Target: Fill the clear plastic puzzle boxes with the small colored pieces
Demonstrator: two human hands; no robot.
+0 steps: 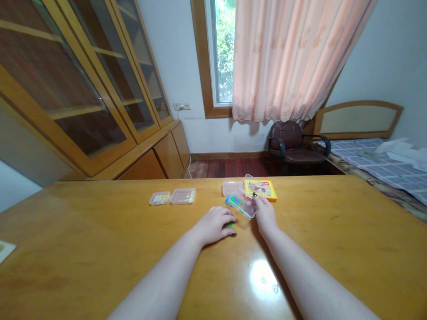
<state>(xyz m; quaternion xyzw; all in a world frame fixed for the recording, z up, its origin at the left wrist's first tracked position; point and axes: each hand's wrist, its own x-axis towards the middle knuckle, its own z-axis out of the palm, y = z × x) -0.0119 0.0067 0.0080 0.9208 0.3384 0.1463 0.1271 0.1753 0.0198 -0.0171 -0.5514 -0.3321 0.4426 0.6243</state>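
While the right hand (266, 216) gripped a clear tray (247, 210) by its right edge and held it tilted, the left hand (215, 224) lay low over the table (116, 253), palm down. Its thumb and forefinger stood apart around some green pieces (230, 225); whether it pinched any of them, I cannot tell. Blue pieces (227, 201) showed at the tray's left corner, and more blue and green showed through its clear plastic, inside or behind it. Just behind the tray sat a flat box (228, 188), with a yellow box (267, 191) to its right, near the right hand. Well apart to the left, a small box (156, 200) stood just beside a wider box (178, 197) with pale pieces (191, 196) at its right side.
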